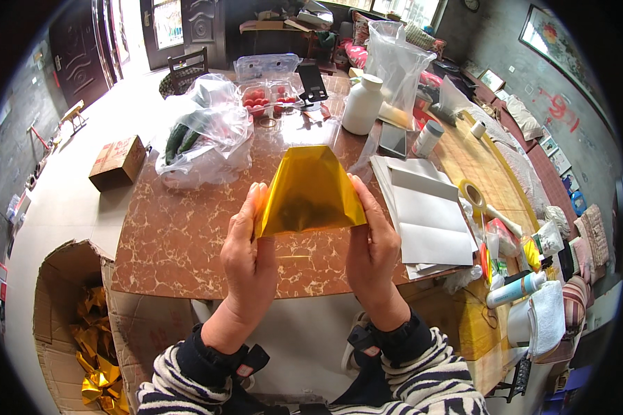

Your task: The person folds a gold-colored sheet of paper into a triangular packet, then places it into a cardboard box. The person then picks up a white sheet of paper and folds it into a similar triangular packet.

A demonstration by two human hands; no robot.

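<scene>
A folded piece of shiny gold foil paper (311, 189), wide at its near edge and narrower at the far one, is held up over the marbled brown table (187, 233). My left hand (249, 238) grips its left side, the thumb beneath or behind the edge. On the right side, my right hand (374, 238) pinches the opposite corner between thumb and fingers. More folded gold foil pieces (101, 373) lie in an open cardboard box (72, 264) at the lower left. The underside of the held piece is hidden.
A plastic bag with cucumbers (179, 142), clear boxes of red fruit (257, 98), a phone stand (312, 85) and a white bottle (362, 106) stand towards the back. To the right lie white paper sheets (428, 207), a tape roll (472, 194), scissors (485, 259) and a blue-white tube (516, 290).
</scene>
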